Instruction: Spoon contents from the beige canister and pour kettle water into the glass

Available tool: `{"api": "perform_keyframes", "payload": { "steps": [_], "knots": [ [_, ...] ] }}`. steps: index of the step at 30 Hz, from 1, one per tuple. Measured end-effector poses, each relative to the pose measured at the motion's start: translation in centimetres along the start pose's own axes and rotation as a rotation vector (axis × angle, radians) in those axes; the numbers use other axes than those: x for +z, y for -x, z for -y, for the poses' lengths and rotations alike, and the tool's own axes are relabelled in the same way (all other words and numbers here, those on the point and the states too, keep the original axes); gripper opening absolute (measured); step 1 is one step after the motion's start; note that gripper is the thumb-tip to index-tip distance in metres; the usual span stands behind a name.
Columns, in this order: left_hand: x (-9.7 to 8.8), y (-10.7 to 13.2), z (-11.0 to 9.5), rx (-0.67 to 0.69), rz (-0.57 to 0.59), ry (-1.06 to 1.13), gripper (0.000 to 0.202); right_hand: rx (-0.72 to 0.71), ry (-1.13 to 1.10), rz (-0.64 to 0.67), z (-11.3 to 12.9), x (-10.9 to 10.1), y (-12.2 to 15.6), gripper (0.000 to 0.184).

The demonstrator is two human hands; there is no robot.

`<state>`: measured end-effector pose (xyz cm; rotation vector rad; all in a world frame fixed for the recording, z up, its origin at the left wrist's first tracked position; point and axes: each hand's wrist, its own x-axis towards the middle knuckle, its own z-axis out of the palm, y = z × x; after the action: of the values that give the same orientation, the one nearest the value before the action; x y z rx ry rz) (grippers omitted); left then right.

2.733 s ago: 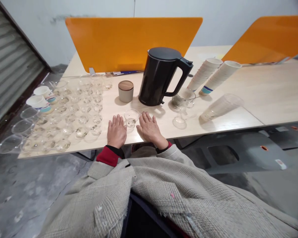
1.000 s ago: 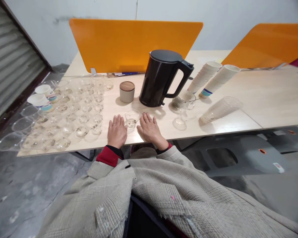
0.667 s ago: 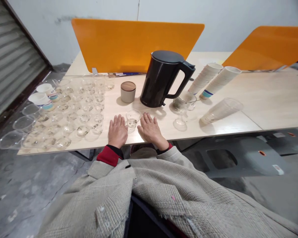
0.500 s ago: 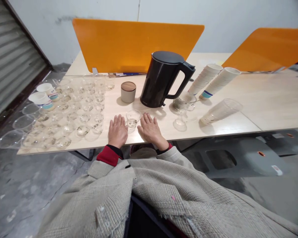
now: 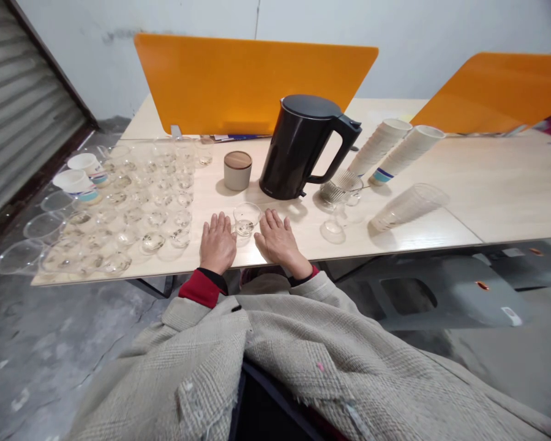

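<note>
My left hand (image 5: pixel 217 242) lies flat on the wooden table (image 5: pixel 441 202), fingers stretched out, holding nothing. My right hand (image 5: pixel 279 239) lies flat too, open, just right of a small clear glass cup (image 5: pixel 247 218) that stands between the two hands. Neither hand grips the cup. Behind it stand a black electric kettle (image 5: pixel 303 147) and a small grey jar with a wooden lid (image 5: pixel 237 169).
Several clear cups (image 5: pixel 133 202) cover the table's left part, with two paper cups (image 5: pixel 78 177) at the far left. Right of the kettle are a glass strainer cup (image 5: pixel 342 185), a glass lid (image 5: pixel 333 230), two lying stacks of paper cups (image 5: pixel 395 147) and a stack of plastic cups (image 5: pixel 408 205). Orange dividers (image 5: pixel 252 79) stand behind.
Both hands stay flat beside the cup. Only the view has shifted slightly.
</note>
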<state>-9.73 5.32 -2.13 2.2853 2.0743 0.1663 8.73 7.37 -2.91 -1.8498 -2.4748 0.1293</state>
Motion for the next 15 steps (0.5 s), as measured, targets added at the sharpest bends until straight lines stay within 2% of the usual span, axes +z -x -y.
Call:
{"api": "perform_keyframes", "payload": {
  "steps": [15],
  "knots": [
    [0.54,-0.09,0.23,0.013,-0.032,0.015,0.063,-0.001,-0.053,-0.025,-0.16,0.23,-0.01,0.067]
  ]
}}
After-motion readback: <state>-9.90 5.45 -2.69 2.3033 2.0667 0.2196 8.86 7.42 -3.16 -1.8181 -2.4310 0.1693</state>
